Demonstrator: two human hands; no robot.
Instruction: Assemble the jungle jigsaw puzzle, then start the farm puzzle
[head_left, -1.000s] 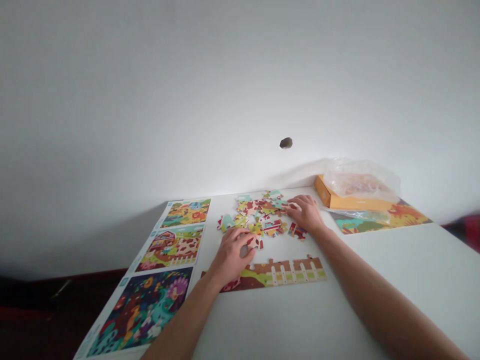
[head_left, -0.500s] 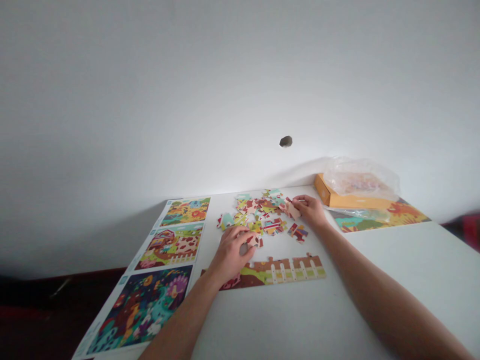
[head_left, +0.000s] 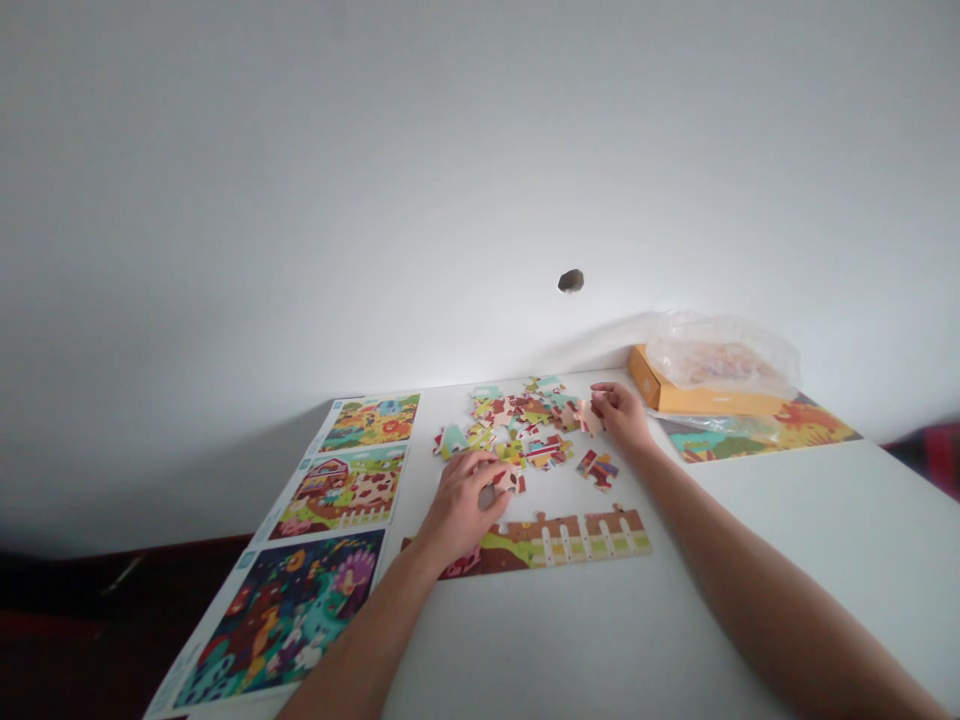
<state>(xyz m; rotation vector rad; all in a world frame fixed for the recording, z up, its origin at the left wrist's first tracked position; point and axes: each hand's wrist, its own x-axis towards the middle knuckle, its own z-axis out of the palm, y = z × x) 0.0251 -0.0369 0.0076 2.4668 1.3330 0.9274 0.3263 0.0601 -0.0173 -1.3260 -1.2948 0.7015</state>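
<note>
My left hand (head_left: 466, 500) rests on the table with thumb and forefinger curled round the edges of a white puzzle piece with brown spots (head_left: 509, 481). Beyond it lies a pile of loose puzzle pieces (head_left: 517, 410), many overlapping. At the pile's right side is my right hand (head_left: 621, 412), its forefinger stretched out and its thumb by a pale pinkish piece (head_left: 590, 418). A joined strip of puzzle (head_left: 585, 540) with a white fence and brown ground runs along the front, its left end partly behind my left hand and wrist.
On the left lies a sheet with three printed pictures (head_left: 337, 490); the middle one shows a barn, a cow and a fence. A yellow box (head_left: 712, 402) with a clear plastic bag (head_left: 724, 350) stands at back right, by a colourful board (head_left: 795, 435). A striped piece (head_left: 598, 468) lies apart.
My right hand has shifted slightly right, its forefinger straightening, and the pale piece it held now lies flatter at the pile's edge. The striped piece has shifted slightly. My left hand has stayed put.
</note>
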